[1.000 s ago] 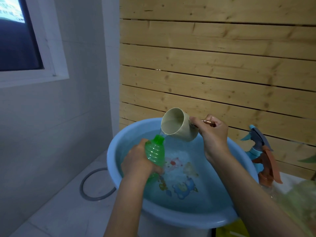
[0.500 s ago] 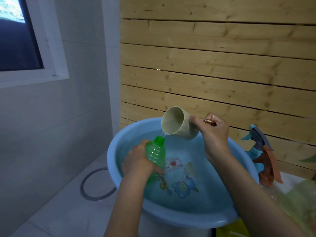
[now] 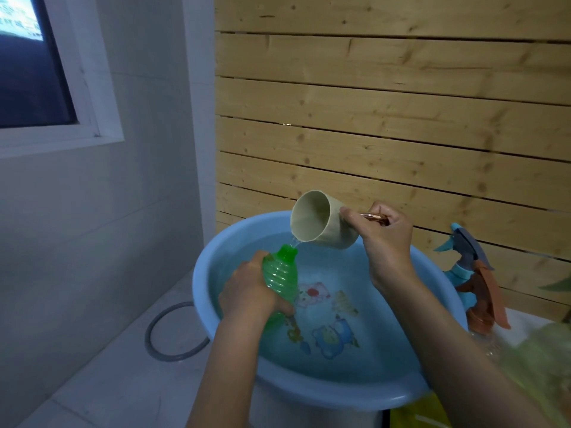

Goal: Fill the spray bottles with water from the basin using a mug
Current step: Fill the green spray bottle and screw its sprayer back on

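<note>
My left hand (image 3: pixel 248 290) grips a green ribbed bottle (image 3: pixel 280 274) without its spray head, held upright over the blue basin (image 3: pixel 204 291) of water. My right hand (image 3: pixel 384 242) holds a cream mug (image 3: pixel 318 220) by its copper handle, tipped on its side just above the bottle. A thin stream of water runs from the mug's rim into the bottle's open neck. To the right of the basin stand a blue spray head (image 3: pixel 463 254) and an orange spray head (image 3: pixel 486 301) on their bottles.
A wooden slat wall (image 3: pixel 386 118) rises right behind the basin. A grey hose ring (image 3: pixel 173 335) lies on the white tiled ledge to the left. A blurred pale green object (image 3: pixel 543 359) sits at the far right. A window is at upper left.
The mug has tipped a little further and risen slightly. The green bottle and my left hand have stayed almost still under it.
</note>
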